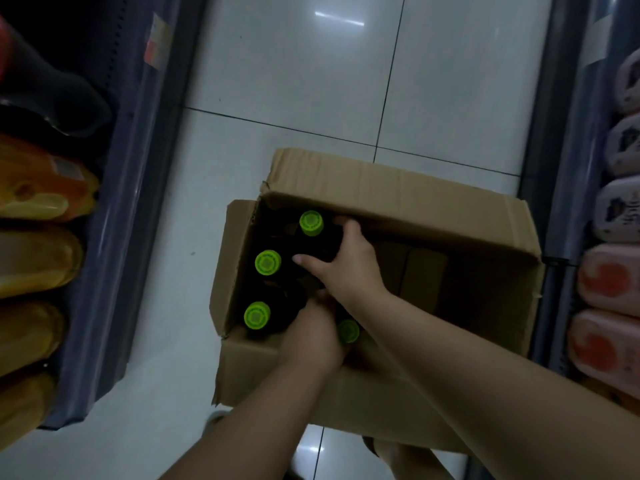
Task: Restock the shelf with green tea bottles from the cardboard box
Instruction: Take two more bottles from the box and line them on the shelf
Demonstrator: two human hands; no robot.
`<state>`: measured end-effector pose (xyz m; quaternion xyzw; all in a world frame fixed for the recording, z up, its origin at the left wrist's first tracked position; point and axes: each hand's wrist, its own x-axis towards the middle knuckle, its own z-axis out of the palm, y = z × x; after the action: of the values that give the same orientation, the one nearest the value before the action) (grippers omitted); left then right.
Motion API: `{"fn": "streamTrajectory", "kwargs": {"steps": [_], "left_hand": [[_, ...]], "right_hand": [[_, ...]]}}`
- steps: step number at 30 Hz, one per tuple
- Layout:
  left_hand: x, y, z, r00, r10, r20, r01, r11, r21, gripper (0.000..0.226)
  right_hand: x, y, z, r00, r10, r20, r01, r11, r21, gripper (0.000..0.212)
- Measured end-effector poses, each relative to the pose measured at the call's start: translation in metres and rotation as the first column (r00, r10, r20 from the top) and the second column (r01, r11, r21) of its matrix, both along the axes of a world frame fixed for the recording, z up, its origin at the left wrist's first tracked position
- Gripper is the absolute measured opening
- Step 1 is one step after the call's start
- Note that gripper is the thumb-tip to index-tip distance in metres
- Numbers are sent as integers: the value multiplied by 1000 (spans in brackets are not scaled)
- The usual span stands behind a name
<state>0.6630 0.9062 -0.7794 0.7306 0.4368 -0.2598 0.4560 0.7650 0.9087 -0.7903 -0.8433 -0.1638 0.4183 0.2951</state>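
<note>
The step in hand looks like picking: both hands are down inside the cardboard box [398, 188], which stands open on the tiled floor [294, 81] between two shelves. The right hand [346, 261] grasps the body of the far bottle [311, 223], thumb on the near side and fingers curled around the far side. The left hand [311, 334] reaches down between the near bottles; its fingers are hidden below the hand, so I cannot tell if they are grasping something or not.

I count four green caps, so four green tea bottles remain in the box: three in a row along the left wall and the fourth cap [348, 330] just right of the left hand. The right part of the box shows only bare cardboard bottom.

The next move, I think, calls for lifting the grasped bottle straight up, clear of the flaps, and carrying it to a shelf. The left shelf [131, 202] holds orange and yellow bottles; the right shelf [568, 202] holds pink packs.
</note>
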Motion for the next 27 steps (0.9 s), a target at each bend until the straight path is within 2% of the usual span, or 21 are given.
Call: {"fn": "streamTrajectory", "kwargs": {"steps": [3,5,8,10,12,15,19,23,27], "left_hand": [[-4,-2,-1,1000,-12,-13,13,1000,18,51],[-8,-1,-1,1000,24,13,-24,1000,1,53],[-12,2,1,998,36,47,-36,999,2,68],[-11,6,3,995,79,64,-79,997,7,76],[-10,8,4,991,107,84,-110,994,26,76],[-13,10,5,986,132,101,-137,989,48,76],[-19,5,4,977,141,160,-158,982,100,74],[-24,-2,7,953,172,251,-208,970,123,69],[-28,-3,26,923,217,318,-268,955,124,66]], "right_hand": [[-5,-3,-3,996,23,84,-23,1000,-9,59],[-3,-9,-2,991,86,101,-85,996,-16,61],[4,-21,0,981,171,89,-169,985,-28,67],[13,-30,1,984,168,54,-166,985,-45,67],[25,-37,0,986,165,28,-162,984,-74,68],[35,-44,-1,968,249,27,-246,965,-88,69],[30,-48,-2,954,293,-55,-293,956,23,73],[24,-53,-4,967,255,-2,-254,963,90,58],[26,-61,16,975,217,53,-223,961,161,53]]}}
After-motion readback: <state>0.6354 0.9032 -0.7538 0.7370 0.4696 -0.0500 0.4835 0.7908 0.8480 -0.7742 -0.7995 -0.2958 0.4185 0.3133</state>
